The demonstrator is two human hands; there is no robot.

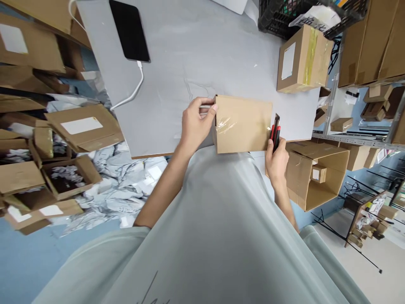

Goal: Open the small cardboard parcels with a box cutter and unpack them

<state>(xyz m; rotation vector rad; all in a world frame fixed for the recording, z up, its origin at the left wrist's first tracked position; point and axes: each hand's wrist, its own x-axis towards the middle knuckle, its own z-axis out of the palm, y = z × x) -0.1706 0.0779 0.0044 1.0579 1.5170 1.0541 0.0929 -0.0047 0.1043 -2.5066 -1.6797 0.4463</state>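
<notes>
Apparently, to steady the box (243, 126), pinches its edge in left fingers (210, 113); clasps the knife (277, 137) in right fingers (270, 148), pointing it beyond them.

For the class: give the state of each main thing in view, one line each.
Small box: held, taped on the face showing.
Knife: held; blade out or in, unclear.
Left hand: closed on the small box's edge.
Right hand: closed around the knife.
Phone: screen dark, cable plugged in.
Labelled box on table: closed, taped.
Large box on right: open, another box inside.
</notes>
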